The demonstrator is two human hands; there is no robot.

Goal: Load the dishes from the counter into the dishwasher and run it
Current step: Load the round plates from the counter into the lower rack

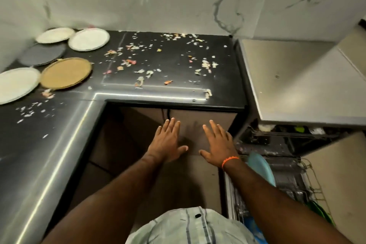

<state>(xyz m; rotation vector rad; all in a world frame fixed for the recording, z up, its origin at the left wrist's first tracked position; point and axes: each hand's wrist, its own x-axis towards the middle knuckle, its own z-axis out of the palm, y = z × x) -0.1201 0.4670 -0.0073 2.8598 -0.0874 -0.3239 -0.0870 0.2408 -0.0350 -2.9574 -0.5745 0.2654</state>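
Both hands, left point(167, 140) and right point(216, 141), were held flat with fingers spread at centre frame, gripping nothing. Five plates point(66, 72) were left on the dark surface point(178, 65) at upper left, well apart from them. The dishwasher rack point(287, 174) was seen at lower right, beside the right hand.

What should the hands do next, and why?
Probably reach the left hand to the brown plate, the nearest of five plates on the dirty counter. Both hands are open and hold nothing, the right hand too, and the dishwasher rack on the right stands pulled out with a blue plate already in it.
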